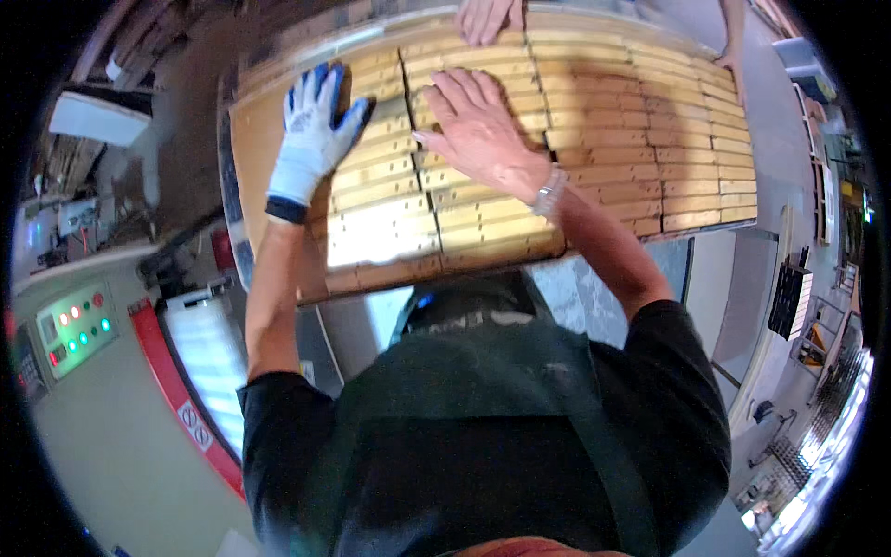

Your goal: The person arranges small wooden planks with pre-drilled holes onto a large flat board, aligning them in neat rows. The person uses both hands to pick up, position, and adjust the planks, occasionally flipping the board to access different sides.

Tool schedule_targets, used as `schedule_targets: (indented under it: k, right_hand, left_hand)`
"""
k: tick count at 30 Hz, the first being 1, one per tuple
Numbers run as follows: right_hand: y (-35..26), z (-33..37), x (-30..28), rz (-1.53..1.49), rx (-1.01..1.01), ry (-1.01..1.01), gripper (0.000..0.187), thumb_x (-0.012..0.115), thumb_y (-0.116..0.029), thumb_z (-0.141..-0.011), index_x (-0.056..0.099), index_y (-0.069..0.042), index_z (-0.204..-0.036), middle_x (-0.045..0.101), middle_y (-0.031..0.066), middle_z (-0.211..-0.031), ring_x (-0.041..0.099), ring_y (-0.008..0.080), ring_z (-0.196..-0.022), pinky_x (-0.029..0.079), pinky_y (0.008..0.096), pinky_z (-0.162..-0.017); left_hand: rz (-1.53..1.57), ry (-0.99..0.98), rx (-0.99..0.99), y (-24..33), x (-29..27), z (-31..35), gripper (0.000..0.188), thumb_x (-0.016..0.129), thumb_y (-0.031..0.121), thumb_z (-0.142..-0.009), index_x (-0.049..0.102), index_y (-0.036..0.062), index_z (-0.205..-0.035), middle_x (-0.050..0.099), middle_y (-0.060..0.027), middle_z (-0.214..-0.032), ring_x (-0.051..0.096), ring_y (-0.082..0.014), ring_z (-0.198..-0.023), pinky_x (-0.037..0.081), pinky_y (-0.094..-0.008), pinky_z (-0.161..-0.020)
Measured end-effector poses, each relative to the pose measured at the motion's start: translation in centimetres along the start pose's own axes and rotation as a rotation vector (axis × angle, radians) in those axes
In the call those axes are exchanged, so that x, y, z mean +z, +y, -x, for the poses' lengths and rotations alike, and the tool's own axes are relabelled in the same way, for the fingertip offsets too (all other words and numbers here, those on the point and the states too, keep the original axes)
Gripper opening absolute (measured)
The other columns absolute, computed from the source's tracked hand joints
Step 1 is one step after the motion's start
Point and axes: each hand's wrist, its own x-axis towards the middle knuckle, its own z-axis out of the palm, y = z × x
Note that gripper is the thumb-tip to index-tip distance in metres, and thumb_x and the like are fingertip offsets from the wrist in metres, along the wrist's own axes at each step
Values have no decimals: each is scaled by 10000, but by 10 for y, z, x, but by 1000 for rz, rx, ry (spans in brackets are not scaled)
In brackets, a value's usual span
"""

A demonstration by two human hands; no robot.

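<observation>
A wide bed of yellowish wooden slats (483, 218) lies before me in several columns, with dark gaps between the columns and small dark marks along many slats. My left hand (311, 135), in a white and blue work glove, rests palm down at the left part of it, fingers outstretched. Bare but for a pale band at the wrist, my right hand (478, 135) is spread flat over the slats right of the nearest dark gap. Neither hand grips anything. A plain brown strip (258, 176) runs along the left end of the slats.
Another person's hand (487, 20) rests on the far edge, and a second hand (730, 63) touches the far right corner. At left stands a pale cabinet with lit buttons (82, 327), beside a red edge strip (167, 371). A white box-like object (100, 117) is at far left.
</observation>
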Motion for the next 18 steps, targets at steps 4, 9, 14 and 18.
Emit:
schedule_targets:
  k: [4,9,14,18]
  right_hand:
    - [-39,103,-16,-115,-154,-60,788,586,-617,-958,536,-23,-1474,458,163,-1583,319,371,-1525,191,583,-1260]
    - [-29,145,-22,-149,-103,-121,870,752,-558,-794,560,-26,-1455,497,118,-1570,383,357,-1499,237,565,-1247]
    - [-23,152,-26,-149,-110,-118,858,753,-518,-800,544,-28,-1472,477,129,-1582,359,355,-1513,226,560,-1250]
    - [-21,157,-24,-120,-113,-107,857,727,-535,-822,525,-38,-1490,469,124,-1583,344,352,-1520,200,554,-1258]
  left_hand:
    - [141,23,-50,-30,-25,71,595,611,346,-1041,469,86,-1556,430,-228,-1602,341,-426,-1515,248,-520,-1252]
    - [82,-122,-143,22,-30,162,760,636,379,-1007,327,76,-1631,296,-280,-1657,259,-455,-1541,179,-575,-1262]
    - [167,-51,-124,37,-27,160,762,645,281,-983,310,59,-1630,255,-269,-1677,249,-468,-1540,208,-549,-1261]
    - [344,2,-154,26,-37,153,725,617,306,-1024,310,61,-1633,258,-257,-1682,263,-460,-1542,246,-533,-1251]
